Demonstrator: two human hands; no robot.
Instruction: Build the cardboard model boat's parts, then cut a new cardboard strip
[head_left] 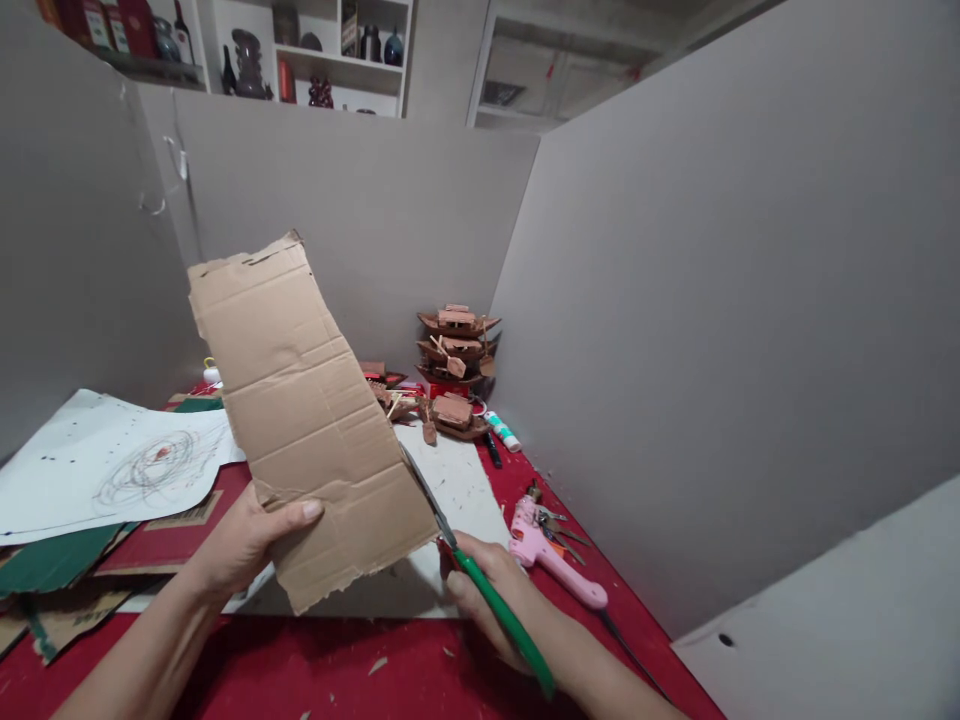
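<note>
A long piece of brown cardboard [319, 420] with crease lines and ragged ends is held up at a tilt in the middle of the view. My left hand [262, 535] grips its lower left edge, thumb on the front face and fingers hidden behind. Scissors with green handles [499, 615] are in my right hand [499, 600], closed around them at the lower right of the cardboard. The blades lie along the cardboard's right edge, pointing up and left; whether they are parted is unclear.
Stacked brown model boats [456, 350] stand at the back corner. A pink glue gun [555, 565] with a cord lies at the right. White paper [112, 465] covers cardboard sheets at the left. Grey panels [712, 300] enclose the red table [360, 665], which bears small scraps.
</note>
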